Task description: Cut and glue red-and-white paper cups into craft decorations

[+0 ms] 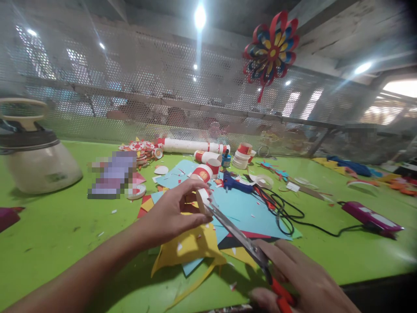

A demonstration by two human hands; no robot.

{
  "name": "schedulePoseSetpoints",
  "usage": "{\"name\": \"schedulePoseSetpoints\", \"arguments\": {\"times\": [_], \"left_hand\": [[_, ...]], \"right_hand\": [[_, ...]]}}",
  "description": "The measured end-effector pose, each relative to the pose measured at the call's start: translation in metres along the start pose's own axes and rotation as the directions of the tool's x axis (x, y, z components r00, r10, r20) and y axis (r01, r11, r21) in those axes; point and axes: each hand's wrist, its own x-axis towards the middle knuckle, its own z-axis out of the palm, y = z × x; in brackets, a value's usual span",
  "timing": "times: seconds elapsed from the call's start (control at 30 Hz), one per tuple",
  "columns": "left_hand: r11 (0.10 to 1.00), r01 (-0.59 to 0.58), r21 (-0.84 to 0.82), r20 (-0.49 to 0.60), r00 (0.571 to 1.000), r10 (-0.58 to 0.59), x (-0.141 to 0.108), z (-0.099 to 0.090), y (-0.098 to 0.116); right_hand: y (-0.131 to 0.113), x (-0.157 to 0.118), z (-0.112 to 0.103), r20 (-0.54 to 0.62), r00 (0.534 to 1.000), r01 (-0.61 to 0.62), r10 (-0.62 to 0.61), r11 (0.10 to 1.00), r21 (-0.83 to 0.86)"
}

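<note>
Between the thumb and fingers of my left hand is a short white paper-cup piece, tilted with its round end towards me. My right hand grips a pair of scissors by the red handles. Its blades reach up and left, and their tips meet the lower edge of the cup piece. Just beyond my left hand, a red and white paper cup lies on its side. Sheets of blue paper and yellow paper lie beneath my hands, scattered with small white and red scraps.
A blue glue gun lies right of the cups, near a looped black cable. A purple power strip is at the right. The large beige jug stands at the left. Stacked cups and a long white tube sit behind.
</note>
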Motion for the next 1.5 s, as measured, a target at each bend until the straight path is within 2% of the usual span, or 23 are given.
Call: {"name": "schedulePoseSetpoints", "arguments": {"times": [0.1, 0.2, 0.43, 0.63, 0.73, 1.03, 1.27, 1.5], "left_hand": [[0.99, -0.063, 0.128, -0.077, 0.994, 0.073, 0.0, 0.003, -0.001], [0.968, -0.091, 0.233, -0.113, 0.986, 0.12, 0.0, 0.004, -0.001], [0.953, -0.074, 0.294, -0.106, 0.988, 0.109, -0.002, 0.005, -0.002], [0.942, -0.048, 0.331, -0.118, 0.989, 0.092, -0.003, 0.006, -0.006], [0.945, -0.037, 0.326, -0.109, 0.991, 0.076, -0.004, 0.006, -0.007], [0.968, -0.086, 0.235, -0.151, 0.981, 0.123, -0.001, 0.011, -0.005], [0.972, -0.103, 0.212, -0.157, 0.978, 0.138, -0.002, 0.011, -0.009], [0.971, -0.095, 0.218, -0.142, 0.982, 0.128, -0.002, 0.011, -0.005]], "right_hand": [[0.001, 0.001, -0.003, -0.029, 0.998, 0.059, -0.061, 0.995, -0.08], [0.001, 0.001, -0.005, -0.032, 0.997, 0.064, -0.068, 0.99, -0.124], [0.0, -0.001, -0.007, -0.066, 0.995, 0.061, -0.072, 0.986, -0.154], [-0.005, -0.004, -0.007, -0.074, 0.997, 0.01, -0.021, 0.99, -0.138], [-0.006, -0.003, -0.009, -0.086, 0.996, 0.008, -0.019, 0.993, -0.12], [-0.011, 0.0, -0.011, -0.143, 0.989, 0.021, -0.036, 0.994, -0.103], [-0.01, 0.0, -0.011, -0.113, 0.993, 0.021, -0.036, 0.992, -0.127], [0.001, -0.004, -0.012, -0.028, 0.991, 0.121, -0.131, 0.964, -0.238]]}}
